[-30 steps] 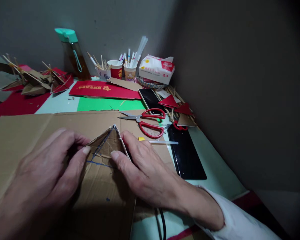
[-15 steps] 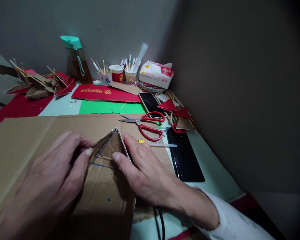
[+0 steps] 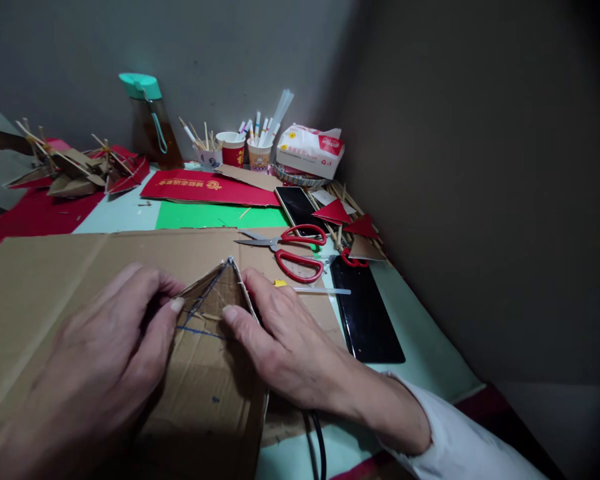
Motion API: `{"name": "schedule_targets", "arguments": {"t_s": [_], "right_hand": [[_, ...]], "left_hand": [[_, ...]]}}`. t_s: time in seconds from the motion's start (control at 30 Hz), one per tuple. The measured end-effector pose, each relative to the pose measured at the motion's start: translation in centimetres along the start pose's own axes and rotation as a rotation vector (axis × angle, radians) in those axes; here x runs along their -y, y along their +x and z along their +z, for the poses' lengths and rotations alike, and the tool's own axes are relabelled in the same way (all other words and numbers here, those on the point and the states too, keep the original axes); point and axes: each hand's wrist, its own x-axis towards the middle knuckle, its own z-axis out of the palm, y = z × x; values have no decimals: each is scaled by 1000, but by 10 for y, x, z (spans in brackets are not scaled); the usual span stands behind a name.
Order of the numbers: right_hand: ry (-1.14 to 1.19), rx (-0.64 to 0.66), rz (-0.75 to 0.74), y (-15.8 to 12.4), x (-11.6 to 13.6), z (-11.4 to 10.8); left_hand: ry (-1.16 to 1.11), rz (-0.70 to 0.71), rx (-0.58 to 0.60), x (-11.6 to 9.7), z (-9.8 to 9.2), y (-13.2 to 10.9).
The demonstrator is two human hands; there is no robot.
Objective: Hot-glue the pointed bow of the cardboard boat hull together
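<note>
Between my hands is a piece of brown cardboard, its far end folded up into a pointed peak with blue pen lines on it. My left hand pinches the left slanted edge of the peak between thumb and fingers. On the other side my right hand grips the right edge, its thumb pressed on the inner face and its fingers behind. Red-handled scissors lie with blades apart just beyond my right hand. A translucent stick with a yellow end rests close to my right knuckles.
A large cardboard sheet covers the table's left side. Behind it stand a bottle, cups of markers and sticks, and a tissue pack. A phone and a black tablet-like slab lie rightward. Folded cardboard shapes sit back left.
The view has shifted very slightly, so the background sits a little further left. Both hands keep the same hold on the cardboard peak.
</note>
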Motion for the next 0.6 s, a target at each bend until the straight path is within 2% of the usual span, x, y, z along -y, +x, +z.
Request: {"name": "schedule_targets", "arguments": {"t_s": [0.23, 0.4, 0.6], "right_hand": [[20, 7, -2, 0, 0, 0], [13, -1, -7, 0, -1, 0], [4, 0, -39, 0, -3, 0]], "left_hand": [[8, 26, -21, 0, 1, 1], [19, 23, 21, -1, 0, 2], [24, 4, 20, 0, 0, -2]]}}
